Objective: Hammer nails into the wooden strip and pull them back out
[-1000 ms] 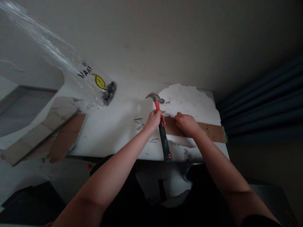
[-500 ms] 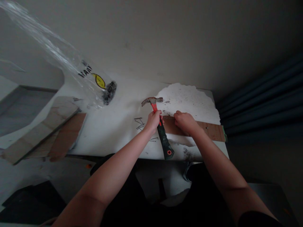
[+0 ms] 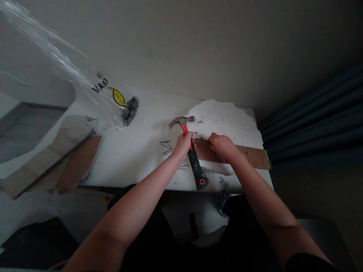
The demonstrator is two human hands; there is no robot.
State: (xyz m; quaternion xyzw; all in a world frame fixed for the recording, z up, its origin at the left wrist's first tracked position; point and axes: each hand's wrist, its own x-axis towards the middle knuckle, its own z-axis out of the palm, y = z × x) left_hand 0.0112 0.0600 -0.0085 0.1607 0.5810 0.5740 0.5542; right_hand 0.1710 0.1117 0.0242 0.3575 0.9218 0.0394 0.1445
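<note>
My left hand is closed round the upper handle of a claw hammer. Its metal head points away from me, with the claw to the left and the dark grip towards the table's front edge. My right hand rests on a brown wooden board, its fingers curled and pressed together. Whatever those fingers hold, if anything, is hidden. The board lies flat, partly under both hands. Several loose nails lie left of my left hand.
Clear plastic wrap with a yellow print stretches from the upper left to the white table. Offcut boards lie at the left. A white ragged-edged sheet lies behind the brown board. A dark blue curtain hangs at the right.
The view has shifted very slightly. Both hands, the hammer and the board stay in the same places relative to each other.
</note>
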